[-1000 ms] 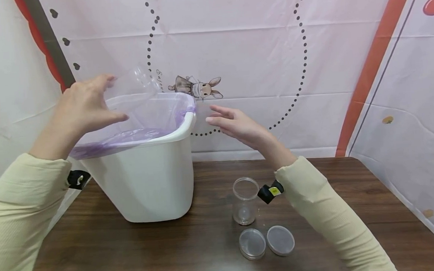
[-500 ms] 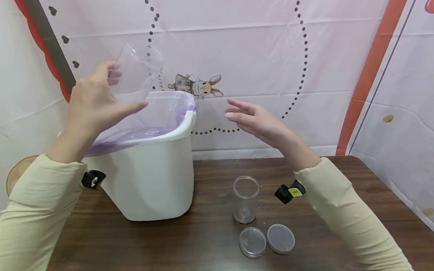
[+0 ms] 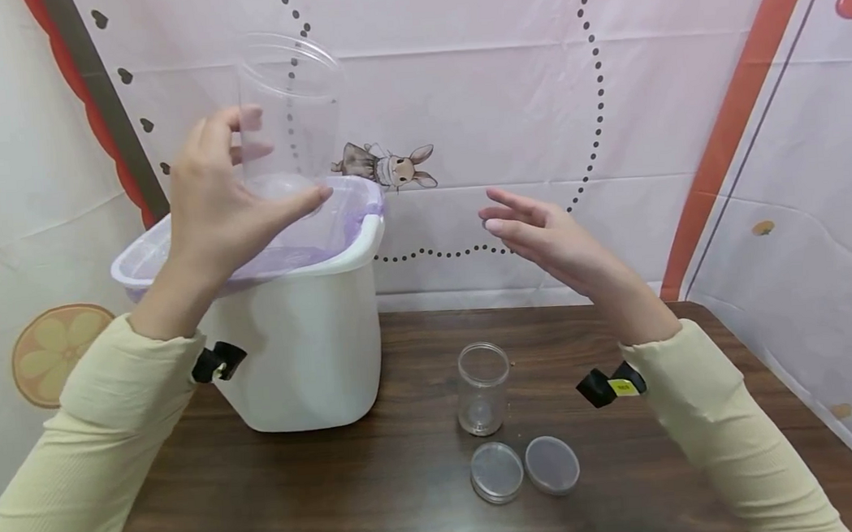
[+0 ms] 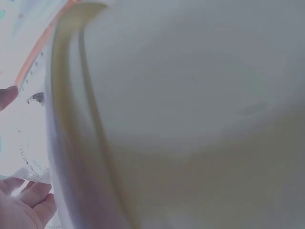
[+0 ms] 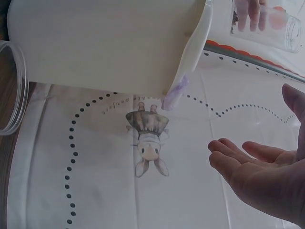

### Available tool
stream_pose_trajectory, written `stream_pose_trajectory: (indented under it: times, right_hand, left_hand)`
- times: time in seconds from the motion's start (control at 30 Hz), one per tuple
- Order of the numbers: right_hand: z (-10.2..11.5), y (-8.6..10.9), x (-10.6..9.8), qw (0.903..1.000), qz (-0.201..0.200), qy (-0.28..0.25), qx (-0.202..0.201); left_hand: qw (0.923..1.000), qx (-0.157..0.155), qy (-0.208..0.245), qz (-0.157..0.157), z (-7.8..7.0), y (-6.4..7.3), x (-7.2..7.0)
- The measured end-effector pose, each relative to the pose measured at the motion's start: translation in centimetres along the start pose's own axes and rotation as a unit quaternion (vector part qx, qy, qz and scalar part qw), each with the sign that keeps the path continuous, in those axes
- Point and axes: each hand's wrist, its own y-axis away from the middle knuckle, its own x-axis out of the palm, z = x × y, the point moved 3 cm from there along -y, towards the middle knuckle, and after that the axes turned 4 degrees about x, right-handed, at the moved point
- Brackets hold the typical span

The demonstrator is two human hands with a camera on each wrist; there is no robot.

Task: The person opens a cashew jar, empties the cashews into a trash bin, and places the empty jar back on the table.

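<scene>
In the head view my left hand [image 3: 220, 193] grips a clear plastic jar [image 3: 291, 103], upright with no lid on it, above the white trash bin [image 3: 306, 346]. A purple liner bag [image 3: 279, 260] lines the bin. In the left wrist view, dark specks show in the held jar [image 4: 34, 138]. My right hand [image 3: 549, 238] hovers to the right of the bin, fingers loosely extended, holding nothing. Below it a second clear jar [image 3: 481, 401], also lidless, stands on the table. In front of that jar lie two round clear lids, a left lid [image 3: 497, 471] and a right lid [image 3: 552, 465].
The dark wood table [image 3: 381, 496] reaches back to a pink printed cloth [image 3: 461, 117] with a rabbit picture. Cloth walls also stand at the left and right. Tiny crumbs lie near the standing jar. The bin takes up the table's left rear.
The left hand has risen and moved right with the jar, turning it from tilted over the bin to upright. The right hand has shifted right. The standing jar and lids stay put.
</scene>
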Motion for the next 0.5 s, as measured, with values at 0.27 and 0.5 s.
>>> stream_pose_trajectory:
  times: [0.27,0.5]
  right_hand:
    - [-0.5,1.6,-1.2,0.9999,-0.013,0.006,-0.001]
    - [-1.0,2.5,-1.9,0.9997,-0.019,0.016,-0.002]
  left_hand:
    - [0.9977,0.037,0.051,-0.024,-2.6,1.2,2.2]
    - [0.9940,0.053,0.096,0.001,-4.4,2.2,4.4]
